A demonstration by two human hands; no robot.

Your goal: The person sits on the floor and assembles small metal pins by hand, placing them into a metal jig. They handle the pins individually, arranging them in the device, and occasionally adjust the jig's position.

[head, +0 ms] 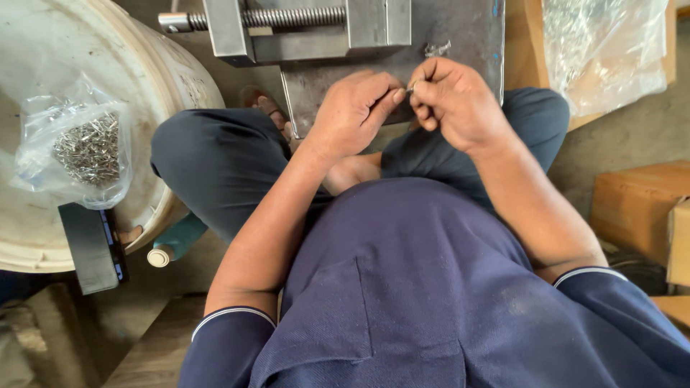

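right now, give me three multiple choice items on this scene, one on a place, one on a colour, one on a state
1. Where does the clear bag of small metal pieces lie?
A. on the white drum
B. on the cardboard box
C. in the person's lap

2. What colour is the person's shirt?
A. red
B. navy blue
C. yellow

3. How do the hands stand?
A. resting flat on the knees
B. fingertips of both pinched together on a small metal part
C. one turning the vise screw

Answers:
1 A: the bag sits on top of the white drum.
2 B: the shirt is navy blue with pale sleeve trim.
3 B: the left hand and right hand meet at a small metal part in front of the steel vise.
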